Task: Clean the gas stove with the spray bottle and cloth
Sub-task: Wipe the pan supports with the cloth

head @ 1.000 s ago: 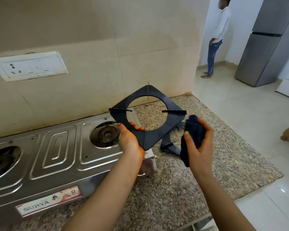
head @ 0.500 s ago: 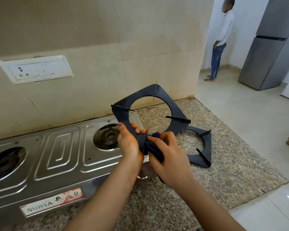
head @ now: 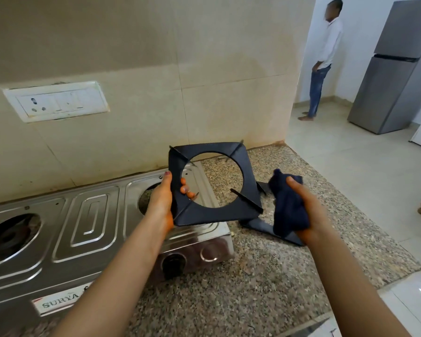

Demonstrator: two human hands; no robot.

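A steel two-burner gas stove [head: 93, 229] sits on the granite counter against the wall. My left hand [head: 162, 203] grips the left edge of a black square pan support [head: 248, 186] and holds it tilted above the stove's right burner. To its right my right hand [head: 304, 210] is closed around a bunched dark blue cloth [head: 287, 203], clear of the support. A second black pan support [head: 265, 227] lies flat on the counter, mostly hidden behind the cloth and the held support. No spray bottle is in view.
Speckled granite counter [head: 265, 283] extends right of the stove to its edge. A white switch plate [head: 56, 100] is on the tiled wall. Beyond the counter a person [head: 323, 59] stands by the wall near a grey refrigerator [head: 394, 66].
My right hand with the cloth has pulled away from the pan support to the right. My left hand has turned the support from a diamond angle to a flatter, squarer position.
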